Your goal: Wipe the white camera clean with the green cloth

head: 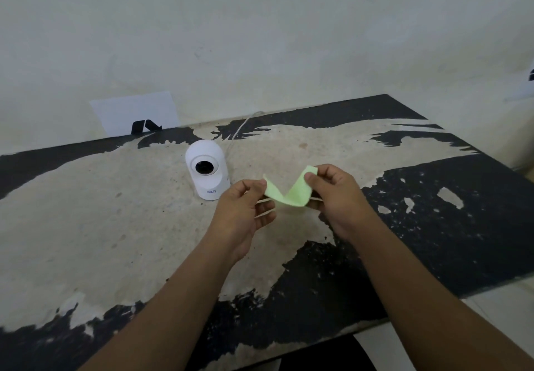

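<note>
Green cloth (pixel 289 193) hangs limp between both grips, left hand (pixel 242 209) and right hand (pixel 332 194) pinching its ends. White camera (pixel 207 173) at 10 o'clock on table (pixel 86 226), I'd steady its light, smooth base.

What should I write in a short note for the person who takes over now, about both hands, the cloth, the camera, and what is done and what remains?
Left hand: pinches one end of the green cloth.
Right hand: pinches the other end; the cloth sags between the hands, above the table.
White camera: stands upright on the table, to the left of the hands, lens toward the wearer, a cable running behind it. The cloth is not touching it.
Done: cloth picked up.
Left: bring the cloth to the camera and wipe it.
</note>
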The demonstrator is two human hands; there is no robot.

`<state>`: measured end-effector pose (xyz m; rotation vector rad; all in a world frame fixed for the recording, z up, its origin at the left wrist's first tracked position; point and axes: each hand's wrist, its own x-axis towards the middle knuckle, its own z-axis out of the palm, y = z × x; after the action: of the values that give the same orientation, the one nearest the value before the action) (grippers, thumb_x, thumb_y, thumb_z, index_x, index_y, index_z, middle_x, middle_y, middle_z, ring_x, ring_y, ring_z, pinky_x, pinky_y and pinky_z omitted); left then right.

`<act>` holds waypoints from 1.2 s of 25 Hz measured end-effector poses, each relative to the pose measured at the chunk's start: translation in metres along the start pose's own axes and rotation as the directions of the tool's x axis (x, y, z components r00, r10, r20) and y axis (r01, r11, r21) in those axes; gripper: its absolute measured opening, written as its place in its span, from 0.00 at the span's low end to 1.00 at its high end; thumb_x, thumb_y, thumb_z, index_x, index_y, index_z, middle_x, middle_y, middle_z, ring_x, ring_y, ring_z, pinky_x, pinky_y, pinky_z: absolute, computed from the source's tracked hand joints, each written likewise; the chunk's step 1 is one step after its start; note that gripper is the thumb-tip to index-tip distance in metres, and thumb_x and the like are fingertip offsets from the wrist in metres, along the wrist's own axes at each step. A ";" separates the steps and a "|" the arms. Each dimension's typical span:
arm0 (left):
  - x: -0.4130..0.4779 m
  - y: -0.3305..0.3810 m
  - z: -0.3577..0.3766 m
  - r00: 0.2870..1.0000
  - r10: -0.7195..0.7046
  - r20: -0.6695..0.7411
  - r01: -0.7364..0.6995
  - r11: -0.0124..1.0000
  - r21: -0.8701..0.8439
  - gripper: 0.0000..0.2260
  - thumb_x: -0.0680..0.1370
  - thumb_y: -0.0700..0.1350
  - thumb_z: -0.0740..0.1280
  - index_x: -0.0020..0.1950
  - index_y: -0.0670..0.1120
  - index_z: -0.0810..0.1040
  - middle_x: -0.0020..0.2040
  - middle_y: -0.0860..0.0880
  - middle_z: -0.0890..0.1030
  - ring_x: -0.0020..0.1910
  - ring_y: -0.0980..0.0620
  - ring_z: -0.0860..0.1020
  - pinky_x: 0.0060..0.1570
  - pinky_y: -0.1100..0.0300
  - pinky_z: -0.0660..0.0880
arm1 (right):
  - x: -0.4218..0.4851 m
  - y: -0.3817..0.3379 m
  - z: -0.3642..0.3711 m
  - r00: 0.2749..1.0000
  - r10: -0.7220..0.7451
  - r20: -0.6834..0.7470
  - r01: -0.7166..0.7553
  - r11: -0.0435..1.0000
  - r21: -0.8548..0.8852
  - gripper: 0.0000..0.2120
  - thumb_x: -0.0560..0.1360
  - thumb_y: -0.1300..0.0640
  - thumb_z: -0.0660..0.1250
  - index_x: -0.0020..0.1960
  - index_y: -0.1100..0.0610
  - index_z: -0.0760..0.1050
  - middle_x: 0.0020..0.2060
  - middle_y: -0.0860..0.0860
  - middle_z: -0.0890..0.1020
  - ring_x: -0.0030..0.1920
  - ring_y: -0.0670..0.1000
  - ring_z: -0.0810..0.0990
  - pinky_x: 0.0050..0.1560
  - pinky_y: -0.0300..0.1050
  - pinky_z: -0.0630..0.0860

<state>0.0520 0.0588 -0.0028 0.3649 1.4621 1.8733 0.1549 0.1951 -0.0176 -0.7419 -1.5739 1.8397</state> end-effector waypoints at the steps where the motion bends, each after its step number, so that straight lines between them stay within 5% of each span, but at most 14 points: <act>1: -0.002 -0.002 -0.003 0.997 0.050 -0.051 -0.045 0.995 0.092 0.03 0.77 0.42 0.66 0.50 0.45 0.76 0.38 0.46 0.80 0.32 0.54 0.79 0.32 0.60 0.77 | 0.007 -0.002 -0.002 0.999 0.025 -0.023 -0.025 1.000 0.001 0.04 0.77 0.61 0.64 0.46 0.57 0.77 0.41 0.53 0.83 0.41 0.49 0.83 0.37 0.41 0.79; 3: -0.012 -0.007 -0.007 0.980 0.195 -0.048 -0.168 0.928 0.332 0.11 0.76 0.41 0.67 0.57 0.49 0.71 0.37 0.44 0.81 0.32 0.54 0.80 0.33 0.61 0.77 | 0.020 -0.009 -0.003 0.999 0.045 -0.018 -0.046 0.999 -0.007 0.04 0.77 0.62 0.63 0.47 0.57 0.77 0.44 0.54 0.82 0.43 0.51 0.82 0.37 0.42 0.79; 5: -0.025 -0.013 -0.008 0.948 0.288 0.137 -0.317 0.797 0.514 0.15 0.75 0.43 0.67 0.57 0.56 0.68 0.36 0.47 0.82 0.33 0.54 0.80 0.34 0.63 0.77 | 0.034 -0.016 -0.002 0.999 0.024 0.048 -0.026 0.999 0.040 0.06 0.77 0.62 0.62 0.45 0.56 0.77 0.42 0.53 0.81 0.41 0.51 0.80 0.36 0.42 0.79; 8: -0.037 -0.015 -0.019 0.895 0.197 0.400 -0.433 0.601 0.672 0.16 0.73 0.52 0.67 0.56 0.64 0.65 0.35 0.55 0.81 0.31 0.60 0.77 0.33 0.70 0.72 | 0.050 -0.014 0.003 0.995 -0.007 0.100 0.008 1.000 -0.009 0.10 0.76 0.61 0.61 0.41 0.51 0.78 0.36 0.49 0.81 0.36 0.49 0.79 0.37 0.45 0.77; 9: -0.036 -0.013 -0.025 0.899 0.160 0.408 -0.422 0.563 0.710 0.16 0.73 0.53 0.67 0.56 0.64 0.65 0.35 0.55 0.81 0.31 0.61 0.76 0.32 0.71 0.71 | 0.056 -0.010 0.003 0.996 -0.028 0.086 0.046 0.975 -0.216 0.09 0.76 0.60 0.62 0.41 0.50 0.78 0.37 0.49 0.81 0.37 0.49 0.78 0.38 0.45 0.76; 11: -0.030 -0.011 -0.038 0.935 0.140 0.327 -0.350 0.532 0.771 0.13 0.74 0.54 0.66 0.56 0.61 0.68 0.34 0.54 0.79 0.31 0.63 0.74 0.33 0.68 0.70 | 0.067 0.003 0.006 0.992 -0.073 0.100 0.120 0.757 -0.642 0.05 0.76 0.58 0.61 0.44 0.51 0.76 0.41 0.48 0.79 0.41 0.49 0.77 0.38 0.43 0.72; 13: -0.020 -0.012 -0.049 0.953 0.166 0.255 -0.304 0.506 0.807 0.10 0.75 0.53 0.66 0.55 0.58 0.71 0.35 0.54 0.77 0.31 0.63 0.73 0.34 0.65 0.69 | 0.075 0.015 0.010 0.986 -0.115 0.119 0.164 0.577 -0.800 0.05 0.76 0.57 0.61 0.48 0.53 0.75 0.44 0.50 0.79 0.43 0.51 0.75 0.40 0.43 0.68; 20: 0.005 -0.003 -0.073 0.926 0.330 0.186 -0.315 0.398 0.861 0.05 0.76 0.51 0.64 0.51 0.56 0.73 0.40 0.57 0.76 0.37 0.60 0.75 0.33 0.70 0.67 | 0.085 0.023 0.015 0.979 -0.199 -0.040 0.030 0.341 -0.940 0.12 0.75 0.49 0.61 0.57 0.50 0.72 0.56 0.53 0.77 0.57 0.59 0.73 0.55 0.53 0.64; 23: 0.007 -0.006 -0.085 0.906 0.377 0.192 -0.331 0.350 0.876 0.06 0.75 0.50 0.65 0.51 0.56 0.74 0.43 0.58 0.76 0.41 0.62 0.73 0.36 0.74 0.65 | 0.064 0.034 0.022 0.937 -0.315 0.154 0.244 0.271 -0.931 0.12 0.74 0.47 0.61 0.55 0.50 0.72 0.55 0.54 0.74 0.55 0.59 0.72 0.51 0.53 0.63; 25: 0.008 -0.008 -0.091 0.900 0.389 0.196 -0.331 0.318 0.888 0.07 0.75 0.50 0.65 0.53 0.54 0.75 0.46 0.56 0.76 0.42 0.64 0.72 0.37 0.75 0.65 | 0.048 0.043 0.030 0.912 -0.263 0.316 0.361 0.147 -0.921 0.13 0.74 0.46 0.61 0.54 0.50 0.74 0.54 0.54 0.75 0.54 0.58 0.72 0.49 0.51 0.62; 27: 0.008 -0.013 -0.096 0.905 0.366 0.214 -0.329 0.285 0.901 0.09 0.76 0.50 0.65 0.55 0.52 0.75 0.49 0.55 0.75 0.44 0.62 0.71 0.40 0.74 0.64 | 0.033 0.053 0.030 0.923 -0.208 0.324 0.345 0.077 -0.935 0.15 0.75 0.46 0.60 0.57 0.50 0.74 0.56 0.54 0.75 0.56 0.58 0.72 0.52 0.52 0.64; 30: 0.004 -0.011 -0.099 0.899 0.375 0.225 -0.332 0.251 0.909 0.12 0.76 0.50 0.65 0.58 0.51 0.75 0.56 0.51 0.76 0.51 0.56 0.71 0.50 0.62 0.67 | 0.024 0.043 0.035 0.937 -0.224 0.269 0.299 0.111 -0.948 0.16 0.75 0.45 0.60 0.60 0.50 0.72 0.60 0.54 0.75 0.59 0.58 0.71 0.56 0.54 0.64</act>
<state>-0.0075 -0.0091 -0.0454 1.3261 2.5808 1.0306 0.1089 0.1853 -0.0562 -0.7963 -2.7185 0.2590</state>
